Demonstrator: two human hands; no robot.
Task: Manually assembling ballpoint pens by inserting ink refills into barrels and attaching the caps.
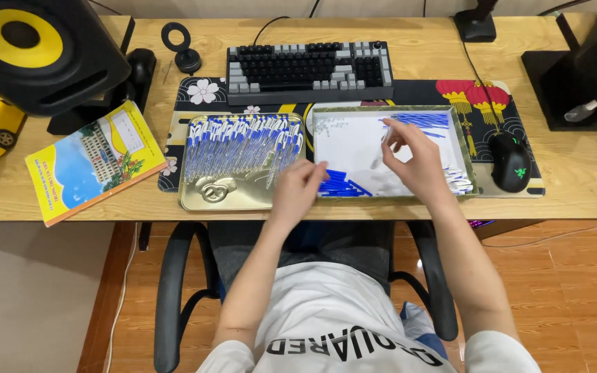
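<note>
1. My right hand (419, 162) covers part of the white tray (343, 148), and whatever its fingers pinch is too thin and blurred to name; it may be a pen part, but I cannot tell. My left hand (297, 190) hides the gap between the 2 trays. The speaker (36, 48) at the far left and the black stands at the far right are cut off by the frame.
2. The gold tray (202, 200) on the left is filled with assembled blue-and-white pens (240, 148), lying in rows. The white tray just beside it holds blue caps (343, 185) at its near edge, thin blue refills (423, 121) at its far right corner and clear barrels (459, 181) at its right edge.
3. My left hand hovers over the near edge of the surface (575, 179), fingers curled loosely; whether they grip anything I cannot tell. My right hand is raised over the white tray, thumb and forefinger pinched together, other fingers spread.
4. Behind the trays sit a keyboard (309, 69), a mouse (509, 160) and, far left, a yellow book (95, 160).
</note>
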